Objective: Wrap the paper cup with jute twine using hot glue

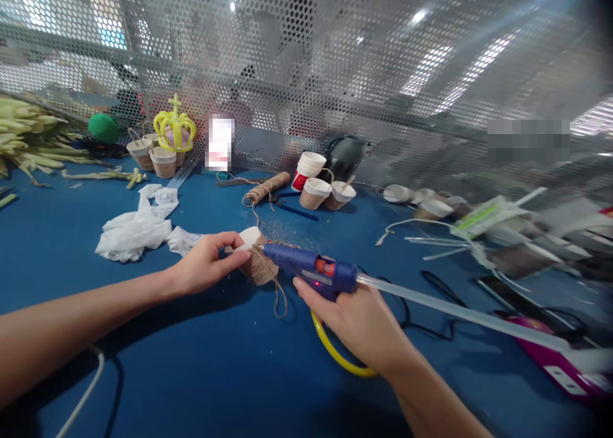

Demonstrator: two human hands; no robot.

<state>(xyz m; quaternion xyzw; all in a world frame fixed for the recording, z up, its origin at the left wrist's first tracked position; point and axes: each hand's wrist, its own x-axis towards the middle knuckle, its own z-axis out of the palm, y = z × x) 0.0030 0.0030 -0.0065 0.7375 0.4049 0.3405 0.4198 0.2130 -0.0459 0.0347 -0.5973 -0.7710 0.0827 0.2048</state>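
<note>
Pinched at its rim by my left hand (pixel 211 262), a small paper cup (pixel 260 269) wrapped in brown twine is tilted over the blue table. My right hand (pixel 366 323) grips a blue hot glue gun (pixel 299 261), whose nozzle meets or nearly meets the cup just below the rim. A small red light glows on the gun's side. From its back runs a long clear glue stick (pixel 440 307). Twine trails from the cup towards a twine roll (pixel 272 188) behind it, and a loose loop hangs below.
Crumpled white fabric (pixel 134 234) lies left of the cup. Further back stand several twine-wrapped cups (pixel 315 193) and a yellow crown-shaped piece (pixel 176 131). A purple power strip (pixel 550 358) and cables lie at right. Perforated metal panels (pixel 268 61) close off the back.
</note>
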